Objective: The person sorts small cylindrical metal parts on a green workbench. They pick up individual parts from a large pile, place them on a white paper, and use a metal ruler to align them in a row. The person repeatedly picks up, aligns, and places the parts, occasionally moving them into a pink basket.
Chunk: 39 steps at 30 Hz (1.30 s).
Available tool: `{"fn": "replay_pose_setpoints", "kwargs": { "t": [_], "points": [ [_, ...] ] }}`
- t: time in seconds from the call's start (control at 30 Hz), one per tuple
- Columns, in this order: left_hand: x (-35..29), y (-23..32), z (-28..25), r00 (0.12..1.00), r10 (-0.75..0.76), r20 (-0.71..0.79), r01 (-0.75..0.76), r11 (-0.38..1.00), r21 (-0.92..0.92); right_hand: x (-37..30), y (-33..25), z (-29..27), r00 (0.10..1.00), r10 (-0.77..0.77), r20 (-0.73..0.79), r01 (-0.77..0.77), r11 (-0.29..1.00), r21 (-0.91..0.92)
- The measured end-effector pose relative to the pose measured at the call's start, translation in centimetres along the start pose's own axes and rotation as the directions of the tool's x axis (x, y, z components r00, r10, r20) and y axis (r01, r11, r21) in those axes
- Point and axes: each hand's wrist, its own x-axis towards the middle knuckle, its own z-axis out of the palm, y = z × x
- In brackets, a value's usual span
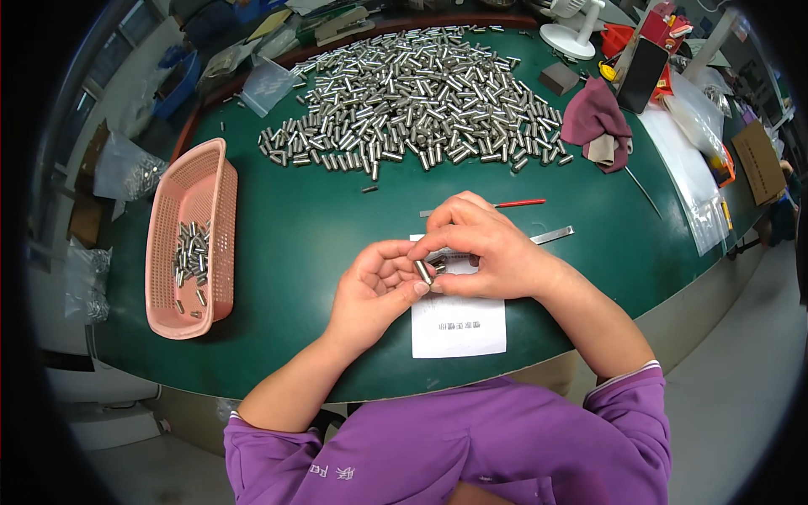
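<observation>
The fingers of the person's left hand [368, 284] and right hand [488, 252] pinch a metal pin [423, 272] — seemingly close handling; the next move likely calls for steadiness.

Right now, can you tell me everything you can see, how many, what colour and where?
pile of metal pins: too many to count, silver, far part of table
table: one, green, middle
basket: one, pink, left
basket pins: many, silver, inside basket
paper: one, white, below the hands
red-handled tool: one, beyond the hands
metal strip: one, silver, by right wrist
cloth: one, dark pink, right of pile
block: one, grey, near cloth
fan: one, white, far right
cardboard: one piece, brown, right edge
jumbled edges: can't count
held pins: at least two, silver, at the fingers
shirt: one, purple, bottom
left hand: one, centre
right hand: one, centre
</observation>
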Motion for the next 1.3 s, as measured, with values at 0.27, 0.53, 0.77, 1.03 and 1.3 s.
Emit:
{"fn": "replay_pose_setpoints", "kwargs": {
  "t": [0.27,0.53,0.77,1.03,1.3],
  "points": [
    [0.2,0.7,-0.5,0.987,-0.119,-0.105,0.115,0.992,-0.046,-1.2,2.0,-2.5,0.915,0.364,-0.174,-0.403,0.836,-0.372],
    [0.3,1.1,-0.6,0.968,-0.201,-0.151,0.181,0.974,-0.135,-1.2,1.5,-2.8,0.834,0.503,-0.229,-0.552,0.746,-0.372],
    [0.3,1.1,-0.5,0.964,-0.207,-0.169,0.187,0.974,-0.128,-0.9,1.7,-2.4,0.830,0.482,-0.280,-0.512,0.858,-0.043],
    [0.4,1.0,-0.6,0.965,-0.185,-0.186,0.167,0.980,-0.108,-0.5,-0.7,-1.7,0.859,0.509,0.042,-0.505,0.834,0.222],
    [0.4,0.9,0.3,0.964,-0.179,-0.195,0.183,0.983,0.004,-0.1,-1.6,0.0,0.900,0.436,0.021,-0.435,0.894,0.104]
  ]
}}
